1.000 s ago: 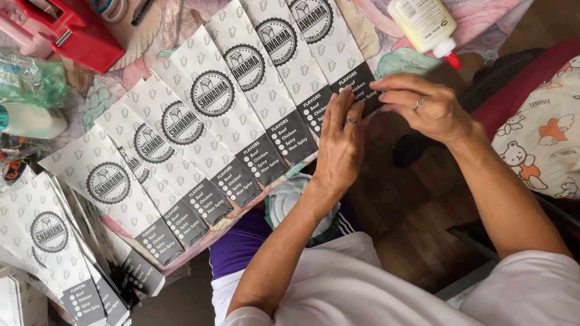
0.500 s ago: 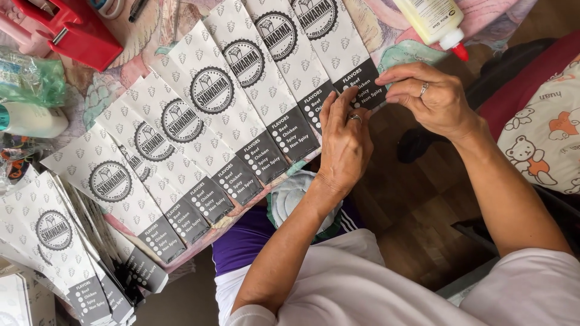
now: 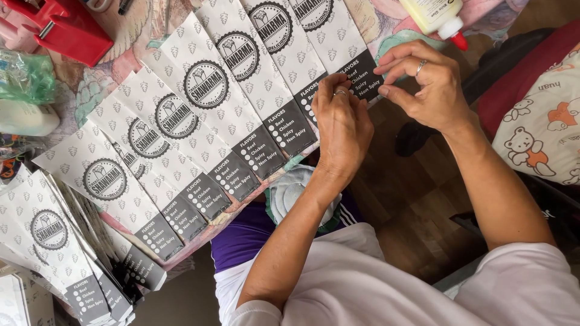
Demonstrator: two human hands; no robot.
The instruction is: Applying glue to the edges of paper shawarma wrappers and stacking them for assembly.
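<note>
Item: white printed paper sleeve with black end panel (image 3: 353, 51), far right of overlapping row. Left hand (image 3: 343, 124) presses fingers together on panel; right hand (image 3: 426, 84) pinches its corner, unchanged. Glue bottle (image 3: 432, 15) beyond.

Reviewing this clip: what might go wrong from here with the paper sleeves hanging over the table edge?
The end sleeve, pinched at its dark end by left hand and right hand, could crease or shift the overlapped row. The glue bottle lying close by might get knocked or leak onto the paper.
</note>
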